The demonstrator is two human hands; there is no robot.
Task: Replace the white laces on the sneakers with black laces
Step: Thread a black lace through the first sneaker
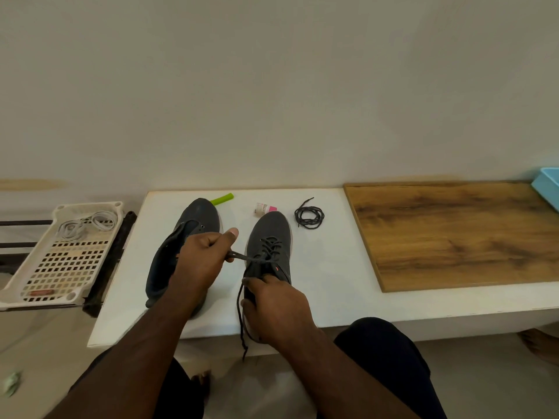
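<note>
- Pulling reads as the step in hand: left hand (203,257) has its fingers curled round one end of the black lace (242,256), thumb up, the lace running taut from the fist to the top eyelets of the right-side sneaker (269,252).
- Right hand (275,309) grips the heel end of that sneaker, fingers curled over the collar, steadying it; the lace's other end hangs past the counter (332,267) edge just beside this hand.
- Risk: uneven ends. One end looks long and loose; a hard tug from the left could draw it short or back out of an eyelet.
- Risk: the sneaker sits near the front edge; a slipped hold could tip it off.
- Second sneaker (184,252) lies just left, under the left forearm, eyelets bare; an elbow could shove it.
- Spare black lace (309,213) lies coiled beyond, well apart from both hands.
- White laces (87,226) sit in the basket (60,267) at far left.
- Green tube (222,199) and small pink-labelled roll (265,209) lie past the toes.
</note>
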